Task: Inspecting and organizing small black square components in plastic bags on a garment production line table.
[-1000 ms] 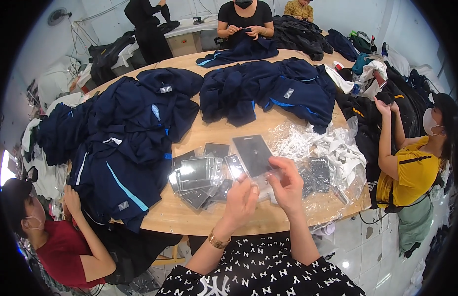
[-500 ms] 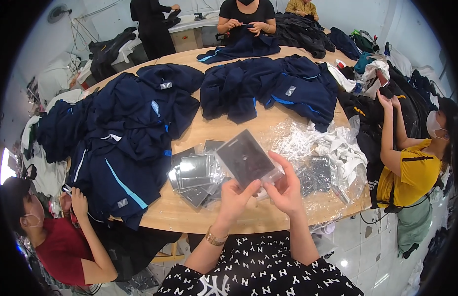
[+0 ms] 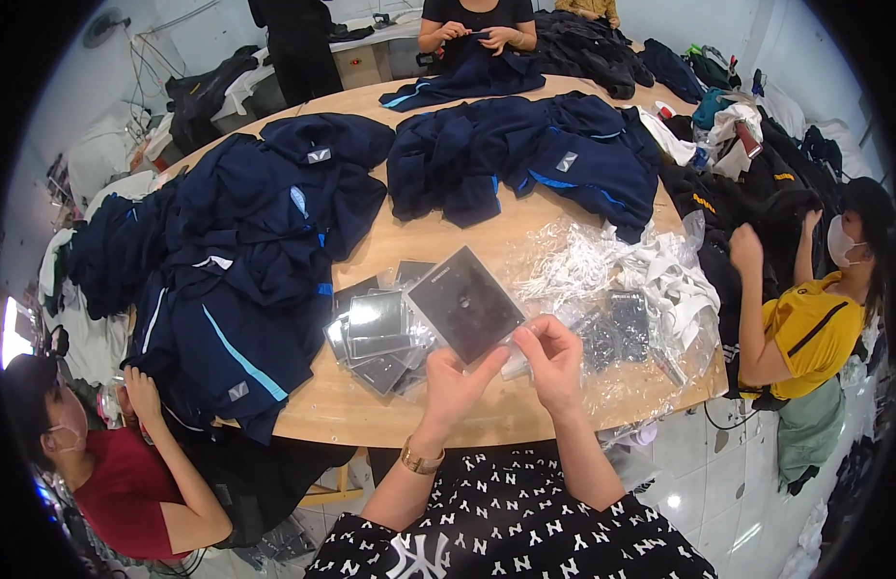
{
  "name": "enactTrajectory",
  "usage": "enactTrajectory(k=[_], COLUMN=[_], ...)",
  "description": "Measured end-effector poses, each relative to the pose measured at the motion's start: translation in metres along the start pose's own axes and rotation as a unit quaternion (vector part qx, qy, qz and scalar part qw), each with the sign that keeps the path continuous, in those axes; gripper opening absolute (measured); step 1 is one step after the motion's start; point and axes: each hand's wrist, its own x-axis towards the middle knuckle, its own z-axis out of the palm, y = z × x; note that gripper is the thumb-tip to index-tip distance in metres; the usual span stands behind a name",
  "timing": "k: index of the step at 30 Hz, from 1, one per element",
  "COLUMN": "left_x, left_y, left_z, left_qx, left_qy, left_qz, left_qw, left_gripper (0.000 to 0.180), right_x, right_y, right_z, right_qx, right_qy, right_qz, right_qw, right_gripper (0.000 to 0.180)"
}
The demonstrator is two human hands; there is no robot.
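Observation:
A flat, square dark sheet in a clear plastic sleeve (image 3: 465, 307) is held up over the table's near edge, tilted toward me. My left hand (image 3: 458, 388) pinches its lower edge between thumb and fingers. On the lower right corner, my right hand (image 3: 549, 359) grips the sleeve with thumb and bent fingers. Just left of my hands lies a loose pile of similar dark sheets in clear sleeves (image 3: 376, 323), some shining with glare. Crumpled clear plastic and small dark packets (image 3: 627, 323) lie to the right of my right hand.
Navy garments (image 3: 240, 232) with light blue trim cover the table's left side. Another navy heap (image 3: 525, 159) lies at the back. White cords and straps (image 3: 651, 289) sit on the right. Co-workers in red (image 3: 129, 482), yellow (image 3: 810, 328) and black (image 3: 477, 14) surround the wooden table (image 3: 371, 429).
The sleeved sheet has shifted slightly left and turned a little, with both hands still on it. My right fingers have folded in. The co-worker in yellow has lowered their hands onto black clothing.

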Motion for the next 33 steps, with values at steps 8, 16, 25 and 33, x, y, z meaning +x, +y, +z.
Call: enactTrajectory(k=[8, 16, 25, 33], left_x=[-0.003, -0.004, 0.009, 0.016], left_y=[-0.008, -0.026, -0.051, -0.070], left_z=[-0.001, -0.036, -0.050, -0.080], left_qx=[0.062, 0.178, 0.124, 0.201], left_qy=[0.028, -0.042, 0.118, 0.082], left_qz=[0.018, 0.010, 0.051, -0.258], left_qw=[0.998, 0.983, 0.984, 0.941], left_gripper=[0.016, 0.011, 0.025, 0.045], right_x=[-0.008, -0.005, -0.010, -0.015], right_y=[0.014, 0.029, 0.062, 0.064], right_z=[0.012, 0.006, -0.012, -0.067], right_qx=[0.066, 0.059, -0.245, -0.724], right_qy=[-0.020, 0.020, -0.079, -0.086], right_qz=[0.066, 0.056, 0.063, 0.051], right_qw=[0.995, 0.996, 0.964, 0.682], right_gripper=[0.003, 0.008, 0.034, 0.049])
